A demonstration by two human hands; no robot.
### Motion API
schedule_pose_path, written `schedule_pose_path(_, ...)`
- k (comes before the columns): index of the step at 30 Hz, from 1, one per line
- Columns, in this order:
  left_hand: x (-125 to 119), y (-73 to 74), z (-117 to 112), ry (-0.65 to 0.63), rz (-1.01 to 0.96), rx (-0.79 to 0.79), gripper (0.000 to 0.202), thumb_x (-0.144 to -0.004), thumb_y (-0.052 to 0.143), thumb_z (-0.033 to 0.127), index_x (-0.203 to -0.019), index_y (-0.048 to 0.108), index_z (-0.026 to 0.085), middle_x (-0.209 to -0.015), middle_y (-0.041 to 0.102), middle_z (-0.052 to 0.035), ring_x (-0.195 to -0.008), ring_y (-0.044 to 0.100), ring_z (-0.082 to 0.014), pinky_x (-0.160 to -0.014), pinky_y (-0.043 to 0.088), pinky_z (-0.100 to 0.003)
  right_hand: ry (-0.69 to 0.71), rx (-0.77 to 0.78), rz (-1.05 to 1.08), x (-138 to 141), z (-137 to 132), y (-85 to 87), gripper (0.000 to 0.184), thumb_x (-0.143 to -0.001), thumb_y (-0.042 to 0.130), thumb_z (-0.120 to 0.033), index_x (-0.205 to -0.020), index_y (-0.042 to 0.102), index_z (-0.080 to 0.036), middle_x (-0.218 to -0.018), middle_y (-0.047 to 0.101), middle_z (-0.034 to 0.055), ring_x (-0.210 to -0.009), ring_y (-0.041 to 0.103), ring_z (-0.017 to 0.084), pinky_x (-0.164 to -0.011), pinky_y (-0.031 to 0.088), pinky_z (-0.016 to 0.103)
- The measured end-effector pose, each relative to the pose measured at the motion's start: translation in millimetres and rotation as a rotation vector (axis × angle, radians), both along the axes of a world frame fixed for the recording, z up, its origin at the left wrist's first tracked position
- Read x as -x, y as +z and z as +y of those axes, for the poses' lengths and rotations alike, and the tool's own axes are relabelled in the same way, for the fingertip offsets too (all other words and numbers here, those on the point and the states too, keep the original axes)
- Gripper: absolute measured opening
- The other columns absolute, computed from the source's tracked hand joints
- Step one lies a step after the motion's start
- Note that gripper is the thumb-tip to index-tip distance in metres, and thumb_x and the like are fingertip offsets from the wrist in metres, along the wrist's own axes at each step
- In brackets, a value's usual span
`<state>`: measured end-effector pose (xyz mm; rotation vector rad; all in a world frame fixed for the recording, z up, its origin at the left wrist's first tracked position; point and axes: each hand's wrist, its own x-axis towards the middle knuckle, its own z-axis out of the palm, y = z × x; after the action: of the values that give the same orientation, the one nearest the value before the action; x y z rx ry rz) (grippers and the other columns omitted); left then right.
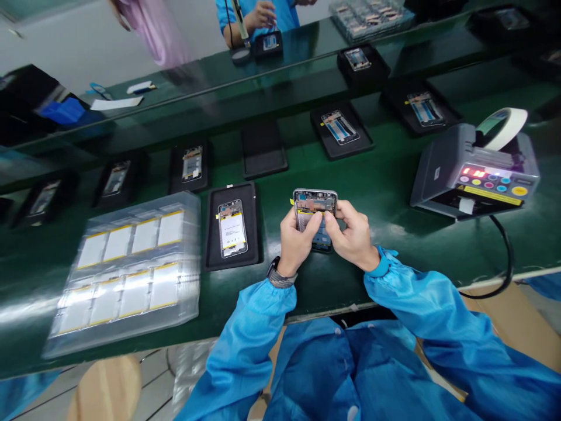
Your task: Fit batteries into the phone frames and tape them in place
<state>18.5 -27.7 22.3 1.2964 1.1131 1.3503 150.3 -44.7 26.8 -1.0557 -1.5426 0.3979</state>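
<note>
Between both hands is an open phone body (315,202), its circuit board and inner parts facing up. My left hand (297,241) is closed around its left edge, with the thumb pressed on the inside. On the opposite edge my right hand (351,234) grips it too, its thumb close beside the left one near the middle. The thumbs cover part of the inside. Left of my hands, a black tray (213,234) on the green bench carries another open phone (232,229) with a white battery in it.
A clear plastic tray stack (190,245) of white batteries lies at the left. To the right stands a tape dispenser (442,169) with a lit display and a cable. More black trays (263,153) line the bench behind. Across it, a person in blue (287,14) works.
</note>
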Motion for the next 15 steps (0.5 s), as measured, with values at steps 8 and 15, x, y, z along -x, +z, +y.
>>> schedule_pose_path(8,-3.6,0.9,-0.4,0.075,0.026,0.040,0.031,-0.081,0.078,0.044,-0.090,0.074,0.015,-0.082,0.075,-0.0045,-0.073,0.065,-0.0155,-0.070,0.051,-0.025,-0.002,0.113,0.038,0.7,0.1,-2.6,0.017,-0.101,0.054,-0.034,-0.103,0.064,-0.021,-0.080,0.072,0.0020,-0.068,0.069,0.015,-0.064,0.054,0.025)
schedule_pose_path(15,-1.5,0.4,0.2,-0.008,-0.002,0.030,0.032,-0.085,0.076,0.045,-0.096,0.075,0.016,-0.089,0.076,-0.0059,-0.078,0.067,-0.0160,-0.073,0.052,-0.025,-0.026,0.095,0.014,0.0,-0.1,-0.6,0.017,-0.102,0.054,-0.034,-0.097,0.064,-0.020,-0.073,0.071,0.0008,-0.060,0.065,0.013,-0.059,0.050,0.023)
